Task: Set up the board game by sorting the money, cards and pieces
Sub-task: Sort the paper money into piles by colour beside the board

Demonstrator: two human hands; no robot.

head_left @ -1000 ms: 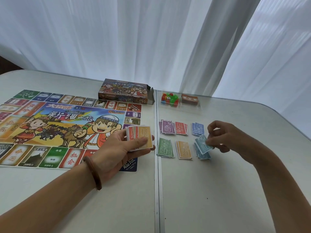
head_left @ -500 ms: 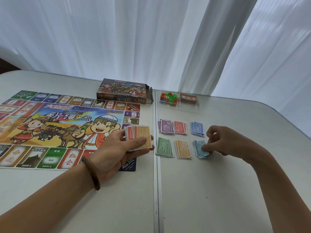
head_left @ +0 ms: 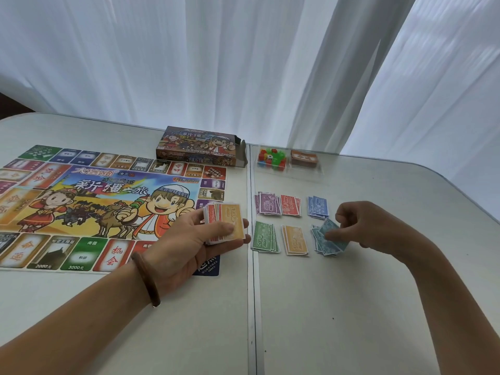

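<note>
The left hand point(head_left: 189, 244) curls its fingers around a stack of play money point(head_left: 226, 223) (orange 100 on top) over the corner of the board point(head_left: 81, 207). The right hand point(head_left: 370, 226) pinches a blue-green bill point(head_left: 330, 228) at the blue-green pile point(head_left: 328, 247) on the surface point(head_left: 351, 307).

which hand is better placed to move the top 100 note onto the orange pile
Right, probably. The left hand grips the unsorted stack, with the 100 note on top. The right hand pinches only a teal note at the teal pile, directly beside the orange pile.
</note>
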